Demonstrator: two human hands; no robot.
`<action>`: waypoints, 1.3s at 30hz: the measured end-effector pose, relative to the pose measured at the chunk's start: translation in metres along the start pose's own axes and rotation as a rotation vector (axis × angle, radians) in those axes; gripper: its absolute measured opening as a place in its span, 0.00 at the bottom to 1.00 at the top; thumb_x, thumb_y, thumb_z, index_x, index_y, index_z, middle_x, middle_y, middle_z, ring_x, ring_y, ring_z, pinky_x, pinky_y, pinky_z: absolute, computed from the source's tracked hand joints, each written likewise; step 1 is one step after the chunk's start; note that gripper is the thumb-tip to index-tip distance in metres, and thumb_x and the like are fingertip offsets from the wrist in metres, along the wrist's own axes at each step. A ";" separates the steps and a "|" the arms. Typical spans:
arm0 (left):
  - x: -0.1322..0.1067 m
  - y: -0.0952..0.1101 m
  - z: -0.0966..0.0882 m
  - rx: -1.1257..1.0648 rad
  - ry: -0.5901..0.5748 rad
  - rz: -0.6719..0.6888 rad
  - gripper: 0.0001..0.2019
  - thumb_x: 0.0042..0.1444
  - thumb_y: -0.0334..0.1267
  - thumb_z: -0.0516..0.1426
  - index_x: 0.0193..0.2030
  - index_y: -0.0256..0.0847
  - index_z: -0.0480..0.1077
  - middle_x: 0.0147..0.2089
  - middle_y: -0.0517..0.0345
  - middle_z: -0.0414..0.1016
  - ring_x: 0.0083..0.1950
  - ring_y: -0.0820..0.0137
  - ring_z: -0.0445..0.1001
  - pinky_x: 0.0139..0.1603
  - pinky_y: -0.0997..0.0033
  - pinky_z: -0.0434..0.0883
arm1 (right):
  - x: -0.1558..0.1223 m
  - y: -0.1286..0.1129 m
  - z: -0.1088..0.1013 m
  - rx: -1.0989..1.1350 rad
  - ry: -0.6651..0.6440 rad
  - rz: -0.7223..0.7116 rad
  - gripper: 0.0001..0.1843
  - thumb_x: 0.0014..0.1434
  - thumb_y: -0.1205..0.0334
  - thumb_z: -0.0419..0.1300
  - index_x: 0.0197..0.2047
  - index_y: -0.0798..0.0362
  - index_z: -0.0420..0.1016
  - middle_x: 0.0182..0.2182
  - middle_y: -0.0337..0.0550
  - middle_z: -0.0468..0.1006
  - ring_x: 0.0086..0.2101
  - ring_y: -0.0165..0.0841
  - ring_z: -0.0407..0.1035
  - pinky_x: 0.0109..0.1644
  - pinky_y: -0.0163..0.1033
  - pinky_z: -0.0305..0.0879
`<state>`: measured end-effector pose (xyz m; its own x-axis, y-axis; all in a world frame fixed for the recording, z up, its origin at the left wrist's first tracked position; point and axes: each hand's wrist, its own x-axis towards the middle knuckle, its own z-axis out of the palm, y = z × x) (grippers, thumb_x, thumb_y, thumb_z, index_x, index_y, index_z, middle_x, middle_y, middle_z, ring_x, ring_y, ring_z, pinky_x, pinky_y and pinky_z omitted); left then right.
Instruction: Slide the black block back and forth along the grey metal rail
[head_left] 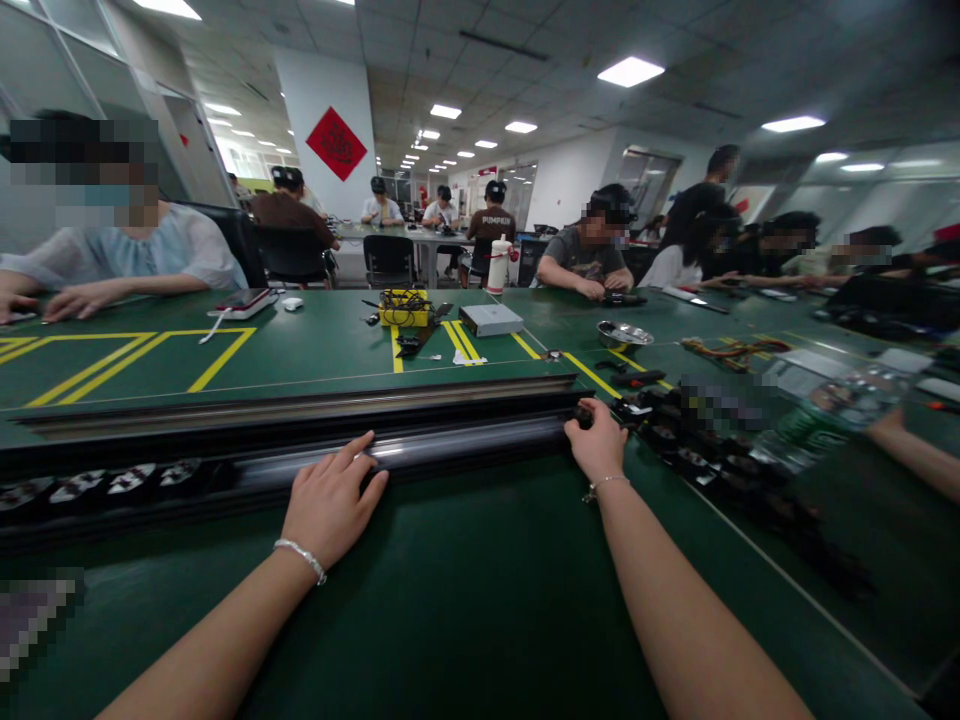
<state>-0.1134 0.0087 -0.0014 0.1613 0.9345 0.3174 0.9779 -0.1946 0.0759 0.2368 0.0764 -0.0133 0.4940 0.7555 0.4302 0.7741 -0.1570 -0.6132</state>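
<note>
A long black metal channel (465, 445) lies across the green table in front of me, its inside smooth and shiny. Several black units with silvery faces (131, 480) sit in a row in its left part. Spread fingers of my left hand (330, 505) rest on the near edge of the channel, around its middle. At the right end, my right hand (600, 445) has its thumb and fingers closed around a small black part (579, 413), partly hidden by them. A second long rail (300, 408) lies just behind, parallel to the first.
Many loose black parts (690, 450) lie to the right, beside a plastic bottle (817, 420). Farther back are a metal bowl (624, 334), a grey box (491, 320), a yellow box (403, 307) with cables and a white bottle (499, 265). Other people sit around the table.
</note>
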 end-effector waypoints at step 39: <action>0.000 -0.001 0.001 0.016 0.006 0.006 0.17 0.57 0.49 0.43 0.36 0.45 0.69 0.62 0.61 0.59 0.49 0.63 0.68 0.45 0.59 0.61 | 0.002 0.004 -0.003 -0.051 -0.004 0.017 0.21 0.46 0.60 0.52 0.45 0.50 0.68 0.41 0.44 0.72 0.45 0.40 0.63 0.53 0.51 0.50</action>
<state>-0.1145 0.0091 -0.0029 0.1666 0.9314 0.3237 0.9790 -0.1955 0.0586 0.2423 0.0759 -0.0131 0.5056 0.7551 0.4174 0.7850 -0.2019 -0.5857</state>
